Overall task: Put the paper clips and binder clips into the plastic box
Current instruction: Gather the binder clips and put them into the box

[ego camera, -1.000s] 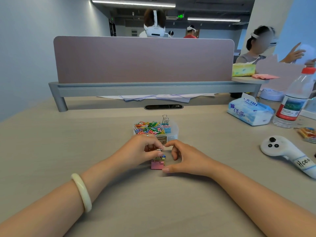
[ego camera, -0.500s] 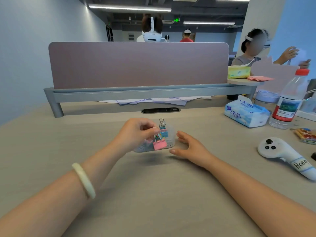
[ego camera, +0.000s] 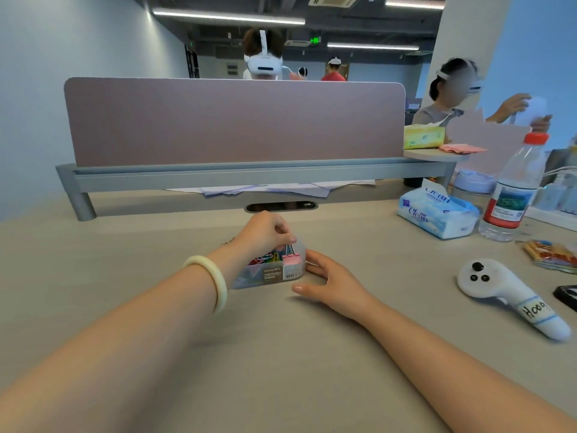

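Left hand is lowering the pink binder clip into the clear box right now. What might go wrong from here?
The pink binder clip sits at the right end of the small clear plastic box, near its rim; released now, it may tip out.

The left hand pressing down could slide the light box, since the right hand lies open beside it, apparently not gripping.

Piled colourful paper clips might spill.

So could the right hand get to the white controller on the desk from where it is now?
Probably yes. The right hand rests open beside the plastic box, holding nothing, and only bare desk lies between it and the white controller off to its right.
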`<state>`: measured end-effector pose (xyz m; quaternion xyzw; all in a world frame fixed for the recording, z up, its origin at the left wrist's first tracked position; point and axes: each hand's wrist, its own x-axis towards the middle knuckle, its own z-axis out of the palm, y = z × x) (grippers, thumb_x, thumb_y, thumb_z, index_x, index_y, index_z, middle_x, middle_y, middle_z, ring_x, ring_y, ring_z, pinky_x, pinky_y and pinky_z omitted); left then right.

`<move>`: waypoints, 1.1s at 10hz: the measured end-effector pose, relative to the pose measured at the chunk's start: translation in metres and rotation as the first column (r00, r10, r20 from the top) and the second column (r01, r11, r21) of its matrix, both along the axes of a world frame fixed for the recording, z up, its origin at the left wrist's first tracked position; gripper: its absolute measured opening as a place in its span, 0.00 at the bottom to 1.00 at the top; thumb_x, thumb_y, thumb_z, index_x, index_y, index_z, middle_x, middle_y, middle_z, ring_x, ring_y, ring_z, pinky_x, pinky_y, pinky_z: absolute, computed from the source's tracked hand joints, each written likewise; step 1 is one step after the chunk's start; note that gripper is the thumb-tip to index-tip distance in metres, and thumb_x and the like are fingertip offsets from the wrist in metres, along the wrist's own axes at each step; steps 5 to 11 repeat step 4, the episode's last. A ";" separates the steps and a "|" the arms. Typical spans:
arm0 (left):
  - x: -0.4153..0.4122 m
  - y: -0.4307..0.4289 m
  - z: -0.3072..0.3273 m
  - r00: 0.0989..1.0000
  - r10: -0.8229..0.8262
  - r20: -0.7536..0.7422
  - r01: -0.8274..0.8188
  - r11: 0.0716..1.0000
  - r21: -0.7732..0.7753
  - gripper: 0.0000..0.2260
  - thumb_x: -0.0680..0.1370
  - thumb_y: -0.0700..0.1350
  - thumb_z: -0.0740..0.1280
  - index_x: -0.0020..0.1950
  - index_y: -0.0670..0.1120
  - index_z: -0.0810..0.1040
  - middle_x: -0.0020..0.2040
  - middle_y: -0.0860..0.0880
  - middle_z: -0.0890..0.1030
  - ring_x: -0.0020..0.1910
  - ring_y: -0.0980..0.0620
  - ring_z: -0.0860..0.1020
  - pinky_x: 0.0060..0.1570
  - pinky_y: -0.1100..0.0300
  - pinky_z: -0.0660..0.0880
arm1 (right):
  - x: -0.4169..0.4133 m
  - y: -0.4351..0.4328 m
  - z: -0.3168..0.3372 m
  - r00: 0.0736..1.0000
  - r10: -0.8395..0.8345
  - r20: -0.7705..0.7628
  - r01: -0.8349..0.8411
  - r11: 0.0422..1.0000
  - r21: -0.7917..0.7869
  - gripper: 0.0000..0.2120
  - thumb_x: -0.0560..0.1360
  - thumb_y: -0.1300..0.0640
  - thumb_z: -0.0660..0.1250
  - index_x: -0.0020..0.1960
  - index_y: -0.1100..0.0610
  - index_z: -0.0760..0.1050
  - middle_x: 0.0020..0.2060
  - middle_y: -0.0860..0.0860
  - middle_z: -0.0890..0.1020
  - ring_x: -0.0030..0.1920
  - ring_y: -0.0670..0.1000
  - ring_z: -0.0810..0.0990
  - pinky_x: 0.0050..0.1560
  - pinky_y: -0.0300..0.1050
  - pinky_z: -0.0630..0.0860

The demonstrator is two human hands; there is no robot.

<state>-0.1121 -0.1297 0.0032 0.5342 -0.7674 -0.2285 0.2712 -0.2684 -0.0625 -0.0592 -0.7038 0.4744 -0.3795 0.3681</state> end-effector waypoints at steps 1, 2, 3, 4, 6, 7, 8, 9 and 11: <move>-0.002 0.004 -0.002 0.995 -0.038 0.095 0.047 0.994 -0.097 0.06 0.69 0.45 0.73 0.43 0.44 0.82 0.42 0.47 0.83 0.40 0.53 0.77 0.39 0.63 0.72 | 0.001 0.001 0.001 1.000 -0.004 -0.014 0.004 1.000 -0.017 0.23 0.68 0.59 0.73 0.54 0.39 0.68 0.55 0.39 0.77 0.57 0.35 0.74 0.62 0.37 0.69; 0.003 0.011 -0.004 0.995 -0.036 0.095 0.047 0.992 -0.120 0.10 0.67 0.45 0.74 0.47 0.44 0.81 0.46 0.46 0.83 0.43 0.52 0.77 0.41 0.64 0.70 | 0.003 0.005 0.004 0.999 -0.012 -0.044 0.011 0.999 -0.035 0.25 0.68 0.60 0.72 0.54 0.37 0.67 0.56 0.40 0.77 0.57 0.35 0.74 0.62 0.36 0.69; 0.009 0.017 -0.007 0.998 -0.018 0.064 0.025 0.993 -0.112 0.17 0.67 0.46 0.74 0.54 0.44 0.80 0.51 0.46 0.82 0.42 0.53 0.75 0.44 0.63 0.68 | 0.005 0.006 0.003 0.994 -0.056 -0.094 0.046 0.994 -0.101 0.29 0.67 0.58 0.74 0.59 0.36 0.65 0.61 0.43 0.74 0.62 0.40 0.72 0.65 0.39 0.67; 0.019 0.032 -0.007 0.999 0.028 0.016 -0.025 0.986 -0.167 0.18 0.68 0.46 0.74 0.57 0.46 0.78 0.54 0.48 0.80 0.43 0.53 0.75 0.43 0.62 0.68 | 0.005 0.010 0.011 0.981 -0.129 -0.145 0.105 0.981 -0.161 0.36 0.67 0.56 0.74 0.70 0.51 0.61 0.65 0.44 0.69 0.65 0.42 0.67 0.65 0.37 0.63; 0.019 0.032 -0.007 0.999 0.028 0.016 -0.025 0.986 -0.167 0.18 0.68 0.46 0.74 0.57 0.46 0.78 0.54 0.48 0.80 0.43 0.53 0.75 0.43 0.62 0.68 | 0.005 0.010 0.011 0.981 -0.129 -0.145 0.105 0.981 -0.161 0.36 0.67 0.56 0.74 0.70 0.51 0.61 0.65 0.44 0.69 0.65 0.42 0.67 0.65 0.37 0.63; 0.019 0.032 -0.007 0.999 0.028 0.016 -0.025 0.986 -0.167 0.18 0.68 0.46 0.74 0.57 0.46 0.78 0.54 0.48 0.80 0.43 0.53 0.75 0.43 0.62 0.68 | 0.005 0.010 0.011 0.981 -0.129 -0.145 0.105 0.981 -0.161 0.36 0.67 0.56 0.74 0.70 0.51 0.61 0.65 0.44 0.69 0.65 0.42 0.67 0.65 0.37 0.63; 0.019 0.032 -0.007 0.999 0.028 0.016 -0.025 0.986 -0.167 0.18 0.68 0.46 0.74 0.57 0.46 0.78 0.54 0.48 0.80 0.43 0.53 0.75 0.43 0.62 0.68 | 0.005 0.010 0.011 0.981 -0.129 -0.145 0.105 0.981 -0.161 0.36 0.67 0.56 0.74 0.70 0.51 0.61 0.65 0.44 0.69 0.65 0.42 0.67 0.65 0.37 0.63; 0.019 0.032 -0.007 0.999 0.028 0.016 -0.025 0.986 -0.167 0.18 0.68 0.46 0.74 0.57 0.46 0.78 0.54 0.48 0.80 0.43 0.53 0.75 0.43 0.62 0.68 | 0.005 0.010 0.011 0.981 -0.129 -0.145 0.105 0.981 -0.161 0.36 0.67 0.56 0.74 0.70 0.51 0.61 0.65 0.44 0.69 0.65 0.42 0.67 0.65 0.37 0.63; 0.019 0.032 -0.007 0.999 0.028 0.016 -0.025 0.986 -0.167 0.18 0.68 0.46 0.74 0.57 0.46 0.78 0.54 0.48 0.80 0.43 0.53 0.75 0.43 0.62 0.68 | 0.005 0.010 0.011 0.981 -0.129 -0.145 0.105 0.981 -0.161 0.36 0.67 0.56 0.74 0.70 0.51 0.61 0.65 0.44 0.69 0.65 0.42 0.67 0.65 0.37 0.63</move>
